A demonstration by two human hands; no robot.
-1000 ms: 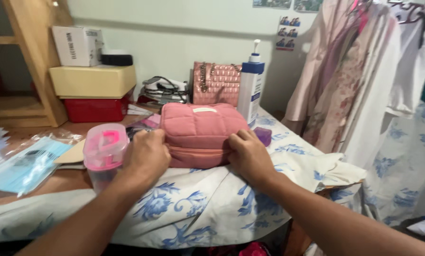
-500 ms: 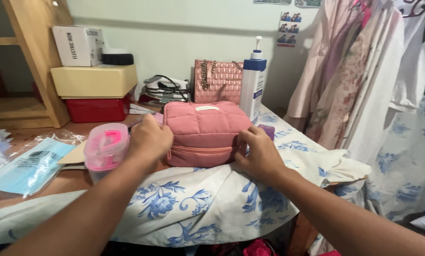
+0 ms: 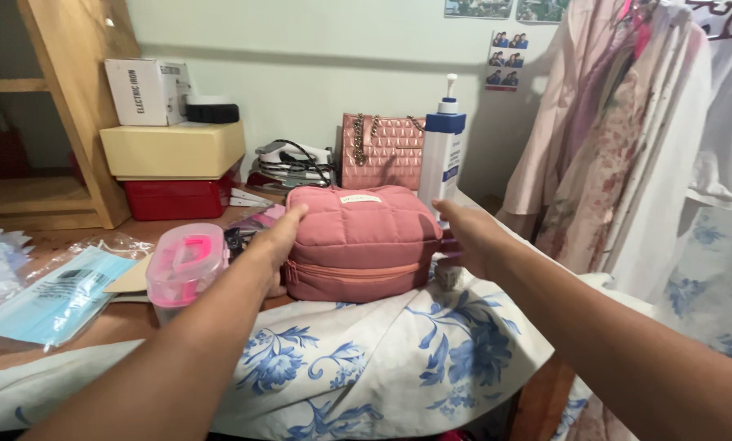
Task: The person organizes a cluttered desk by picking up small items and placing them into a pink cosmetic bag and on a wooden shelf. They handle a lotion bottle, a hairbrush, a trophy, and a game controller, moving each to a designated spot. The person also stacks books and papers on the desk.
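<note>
Pouch: pink quilted pouch [image 3: 359, 241] sits on the floral cloth [image 3: 399, 351], between both hands.
Left hand [image 3: 278, 238]: open, flat against its left end.
Right hand [image 3: 474, 237]: open, beside its right end — contact unclear.
Handling: likely soft, light — best gripped by both ends.

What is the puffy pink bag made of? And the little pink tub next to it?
The pink bag looks like soft padded fabric: matte, with stitched, pillowy ridges. The tub seems to be plastic: its see-through wall is shiny and its pink lid looks smooth and hard.
</note>
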